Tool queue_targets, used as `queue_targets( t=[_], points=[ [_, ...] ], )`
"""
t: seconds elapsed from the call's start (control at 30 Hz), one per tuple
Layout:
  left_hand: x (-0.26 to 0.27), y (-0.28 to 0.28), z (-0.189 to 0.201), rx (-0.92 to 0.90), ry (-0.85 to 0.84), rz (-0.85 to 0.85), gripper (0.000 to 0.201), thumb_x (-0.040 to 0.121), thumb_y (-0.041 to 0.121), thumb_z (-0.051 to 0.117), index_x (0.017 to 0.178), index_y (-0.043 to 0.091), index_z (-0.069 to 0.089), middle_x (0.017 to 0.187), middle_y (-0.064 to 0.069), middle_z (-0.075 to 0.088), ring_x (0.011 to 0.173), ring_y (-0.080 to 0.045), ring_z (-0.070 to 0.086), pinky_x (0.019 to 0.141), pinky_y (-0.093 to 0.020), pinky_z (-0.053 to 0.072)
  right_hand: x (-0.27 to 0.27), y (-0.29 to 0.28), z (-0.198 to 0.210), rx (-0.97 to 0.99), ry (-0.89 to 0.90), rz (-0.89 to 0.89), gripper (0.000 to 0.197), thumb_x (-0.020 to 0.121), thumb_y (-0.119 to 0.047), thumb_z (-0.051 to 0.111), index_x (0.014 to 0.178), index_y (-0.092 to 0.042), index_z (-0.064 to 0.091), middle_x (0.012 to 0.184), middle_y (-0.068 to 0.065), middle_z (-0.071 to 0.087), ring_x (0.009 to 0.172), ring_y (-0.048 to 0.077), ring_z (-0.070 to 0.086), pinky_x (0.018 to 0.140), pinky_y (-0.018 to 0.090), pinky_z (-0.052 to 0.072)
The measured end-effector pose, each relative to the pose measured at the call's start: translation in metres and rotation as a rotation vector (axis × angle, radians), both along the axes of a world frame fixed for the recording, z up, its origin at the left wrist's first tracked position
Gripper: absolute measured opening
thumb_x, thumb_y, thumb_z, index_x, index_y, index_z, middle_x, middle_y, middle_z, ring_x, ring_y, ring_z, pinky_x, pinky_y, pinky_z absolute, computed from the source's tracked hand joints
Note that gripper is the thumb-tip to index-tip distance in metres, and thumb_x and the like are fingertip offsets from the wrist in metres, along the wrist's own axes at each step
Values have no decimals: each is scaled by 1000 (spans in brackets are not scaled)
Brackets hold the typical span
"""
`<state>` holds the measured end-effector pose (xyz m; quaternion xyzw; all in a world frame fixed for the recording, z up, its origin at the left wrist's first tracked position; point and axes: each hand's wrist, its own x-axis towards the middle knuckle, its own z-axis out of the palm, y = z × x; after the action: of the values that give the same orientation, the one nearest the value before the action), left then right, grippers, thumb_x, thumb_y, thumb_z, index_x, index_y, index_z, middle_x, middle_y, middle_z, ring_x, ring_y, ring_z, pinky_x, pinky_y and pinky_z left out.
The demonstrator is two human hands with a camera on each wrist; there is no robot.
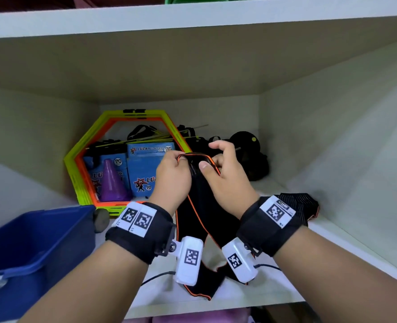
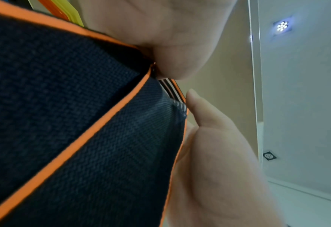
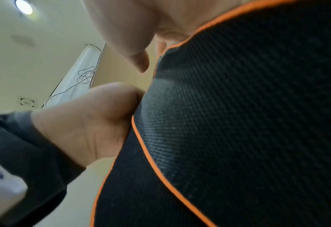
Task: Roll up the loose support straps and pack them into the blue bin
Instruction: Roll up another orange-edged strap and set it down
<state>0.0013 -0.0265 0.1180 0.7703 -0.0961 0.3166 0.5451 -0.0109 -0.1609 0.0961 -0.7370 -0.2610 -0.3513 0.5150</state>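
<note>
- Hands meet at the centre of the head view: the left hand (image 1: 173,174) and the right hand (image 1: 225,176) both grip the top end of a wide black fabric support strap with orange edging (image 1: 201,210).
- Left fingers curl over the strap's folded top edge and pinch it; the right thumb presses on the strap's front with the right fingers curled behind it.
- From the hands the strap hangs down to the white shelf (image 1: 274,290), its lower end lying near the bottom centre of the frame.
- Close up in the left wrist view, the strap's woven black cloth (image 2: 73,122) fills the left side; in the right wrist view it (image 3: 248,122) fills the right side.
- At lower left stands a dark blue plastic bin (image 1: 30,248), apart from the strap.
- Behind the hands lean green and orange hexagonal rings (image 1: 81,159), with blue printed boxes (image 1: 144,169) and a purple cone (image 1: 112,183) inside them.
- More black straps (image 1: 251,155) lie heaped at the back, right of centre.
</note>
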Motion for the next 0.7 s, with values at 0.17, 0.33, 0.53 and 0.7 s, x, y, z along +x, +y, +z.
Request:
queue_targets(
  t=[0.17,0.33,0.53,0.7],
  points=[
    [-9,-13,1,-149,110,-209,17,98,28,46,111,26,57,103,-4,67,94,-20,65,80,-41,52,5,4,-9,82,21,56,34,100,-16,50,131,-19,37,111,1,59,99,10,58,94,29,46],
    [-16,-14,-4,-243,151,-310,17,92,24,50,107,31,44,85,-9,56,76,-22,56,71,-42,45,11,0,-9,230,43,-9,31,98,-6,50,123,-18,38,81,-3,56,69,8,53,70,27,45],
    [-30,-9,-25,-16,5,-370,25,84,8,46,89,32,45,83,-2,49,70,-16,43,65,-39,38,18,-7,-11,216,-12,-171,10,87,-8,62,85,-16,56,71,-7,55,59,8,47,60,26,43],
    [-35,-8,-40,-64,116,-529,34,95,-2,52,114,25,63,105,-2,70,90,-12,67,78,-29,57,19,-6,-11,229,2,-207,26,91,-11,56,113,-16,68,112,4,66,104,13,63,97,35,49]
  ],
)
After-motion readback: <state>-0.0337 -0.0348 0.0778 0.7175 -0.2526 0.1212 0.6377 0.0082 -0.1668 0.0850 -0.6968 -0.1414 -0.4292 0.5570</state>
